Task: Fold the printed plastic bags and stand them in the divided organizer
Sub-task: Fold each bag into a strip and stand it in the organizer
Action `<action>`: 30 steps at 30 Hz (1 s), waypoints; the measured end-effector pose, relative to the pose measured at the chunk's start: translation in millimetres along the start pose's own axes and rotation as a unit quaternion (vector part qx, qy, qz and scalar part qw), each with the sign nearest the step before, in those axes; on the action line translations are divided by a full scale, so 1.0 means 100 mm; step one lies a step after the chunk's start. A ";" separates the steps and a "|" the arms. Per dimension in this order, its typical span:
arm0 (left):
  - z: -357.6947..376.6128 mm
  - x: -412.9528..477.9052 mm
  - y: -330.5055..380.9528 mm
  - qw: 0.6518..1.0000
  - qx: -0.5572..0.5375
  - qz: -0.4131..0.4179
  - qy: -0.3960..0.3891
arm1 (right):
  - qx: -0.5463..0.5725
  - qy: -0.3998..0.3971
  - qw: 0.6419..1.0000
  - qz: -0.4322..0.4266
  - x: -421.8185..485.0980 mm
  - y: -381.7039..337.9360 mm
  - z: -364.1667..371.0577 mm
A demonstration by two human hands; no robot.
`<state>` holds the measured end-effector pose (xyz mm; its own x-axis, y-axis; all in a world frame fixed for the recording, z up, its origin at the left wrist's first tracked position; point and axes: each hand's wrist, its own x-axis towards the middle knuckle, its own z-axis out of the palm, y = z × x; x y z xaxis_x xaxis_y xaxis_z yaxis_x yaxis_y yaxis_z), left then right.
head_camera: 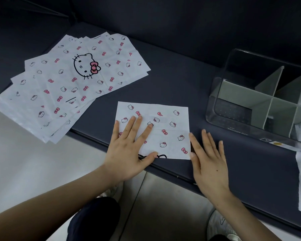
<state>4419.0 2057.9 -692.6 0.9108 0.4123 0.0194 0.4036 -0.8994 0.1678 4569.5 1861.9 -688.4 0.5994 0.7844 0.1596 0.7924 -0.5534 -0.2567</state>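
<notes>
- White plastic printed with cat faces and pink bows: a part-folded bag (165, 126) lies flat near the front edge of the dark bench (181, 80).
- The left hand (129, 153) presses on it, fingers straight and spread, apparently to hold the crease down.
- The right hand (208, 162), fingers straight and close together, rests along the bag's right edge, seemingly ready for the next fold.
- Unfolded bags (68, 84) fan out at left; the clear divided organizer (233, 108) stands near at right.
</notes>
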 end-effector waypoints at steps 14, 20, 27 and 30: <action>-0.19 -0.02 -0.31 0.950 -0.307 0.043 0.040 | 0.062 0.065 0.969 -0.228 0.39 -0.05 -0.03; -0.48 0.13 -0.68 0.934 -0.353 0.004 -0.058 | 0.164 -0.016 0.982 -0.091 0.68 -0.17 -0.24; -0.59 0.27 -0.67 0.940 -0.323 -0.073 -0.080 | 0.410 -0.169 0.892 0.086 0.90 -0.17 -0.43; -0.53 0.28 -0.69 0.929 -0.346 -0.107 -0.073 | 0.438 -0.170 0.874 0.126 0.97 -0.13 -0.38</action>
<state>4412.0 2138.8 -651.0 0.8380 0.5025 -0.2126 0.4712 -0.4700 0.7464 4622.0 1934.8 -633.7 0.5561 0.7888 -0.2617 0.1604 -0.4109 -0.8975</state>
